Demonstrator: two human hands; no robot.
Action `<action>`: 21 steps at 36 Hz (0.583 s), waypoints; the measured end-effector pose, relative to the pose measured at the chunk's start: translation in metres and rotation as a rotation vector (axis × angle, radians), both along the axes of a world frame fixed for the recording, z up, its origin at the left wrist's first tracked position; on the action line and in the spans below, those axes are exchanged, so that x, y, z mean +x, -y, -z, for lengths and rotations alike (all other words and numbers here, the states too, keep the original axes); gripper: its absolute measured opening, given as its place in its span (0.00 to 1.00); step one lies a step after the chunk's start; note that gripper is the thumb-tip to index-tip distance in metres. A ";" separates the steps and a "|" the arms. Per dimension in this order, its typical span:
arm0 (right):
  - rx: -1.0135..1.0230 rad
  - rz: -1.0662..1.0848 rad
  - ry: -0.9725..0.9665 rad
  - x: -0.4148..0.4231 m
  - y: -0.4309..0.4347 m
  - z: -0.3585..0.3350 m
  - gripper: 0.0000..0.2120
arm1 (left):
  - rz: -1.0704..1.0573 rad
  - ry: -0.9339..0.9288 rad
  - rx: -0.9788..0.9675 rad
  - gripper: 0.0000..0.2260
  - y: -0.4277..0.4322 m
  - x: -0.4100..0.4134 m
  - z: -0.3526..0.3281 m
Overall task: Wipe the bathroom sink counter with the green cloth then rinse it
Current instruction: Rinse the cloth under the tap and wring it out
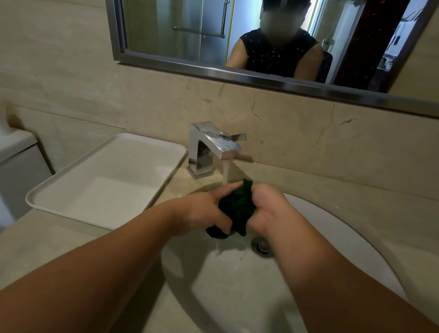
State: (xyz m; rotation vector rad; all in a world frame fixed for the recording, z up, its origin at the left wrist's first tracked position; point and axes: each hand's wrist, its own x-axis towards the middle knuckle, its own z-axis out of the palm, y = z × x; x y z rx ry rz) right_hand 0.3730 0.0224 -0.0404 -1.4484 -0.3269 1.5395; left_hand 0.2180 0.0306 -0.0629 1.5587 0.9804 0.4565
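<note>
Beige marble-look tabletop (368, 204) runs from the lower left of the frame round to the right. No cloth lies on it, so the wiping part of the task appears to be finished, though its surface does not show plainly whether it was wiped. Sunk into it at centre and lower right is the white oval sink basin (224, 299), wet, with water trailing down its wall. A white rectangular plastic tray (130, 161) sits on the tabletop at left of centre, just beside the basin.

Above the basin, the square chrome faucet (215, 142) is open and a thin stream of water (225, 171) falls from it, so the rinse looks to be under way. What is probably left is to squeeze the cloth out and turn the water off.

At mid-frame the left hand (201, 214) and the right hand (271, 211) face each other over the basin, and each grip is clamped on one side of the dark green cloth (236, 210). The cloth is bunched into a tight, crumpled wad between them, just under and beside the stream. It looks soaked and very dark, and a lump of it hangs below the left hand. The round metal drain (261, 246) lies just beneath, and it appears unplugged.
</note>
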 end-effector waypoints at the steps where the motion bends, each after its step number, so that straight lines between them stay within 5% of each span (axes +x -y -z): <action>1: 0.007 -0.005 0.007 0.000 -0.001 -0.002 0.14 | -0.012 -0.026 0.051 0.49 0.000 0.001 0.003; 5: 0.057 -0.183 0.132 -0.001 -0.004 -0.012 0.12 | -0.221 -0.009 0.166 0.40 0.000 0.006 0.008; 9: 0.149 -0.332 0.731 0.007 -0.012 -0.032 0.07 | -0.355 0.144 0.038 0.21 -0.004 0.006 0.011; 11: 0.237 -0.284 0.875 0.013 -0.020 -0.041 0.11 | -0.395 0.232 -0.063 0.14 -0.004 0.006 0.010; 16: 0.437 -0.264 0.806 0.006 -0.029 -0.066 0.20 | -0.377 0.391 -0.167 0.12 -0.007 0.004 0.004; 19: 0.458 -0.264 0.701 -0.001 -0.036 -0.071 0.08 | -0.395 0.419 -0.180 0.12 -0.008 0.007 0.000; 21: 0.442 -0.220 0.623 0.001 -0.041 -0.064 0.12 | -0.400 0.462 -0.185 0.12 -0.009 0.010 -0.003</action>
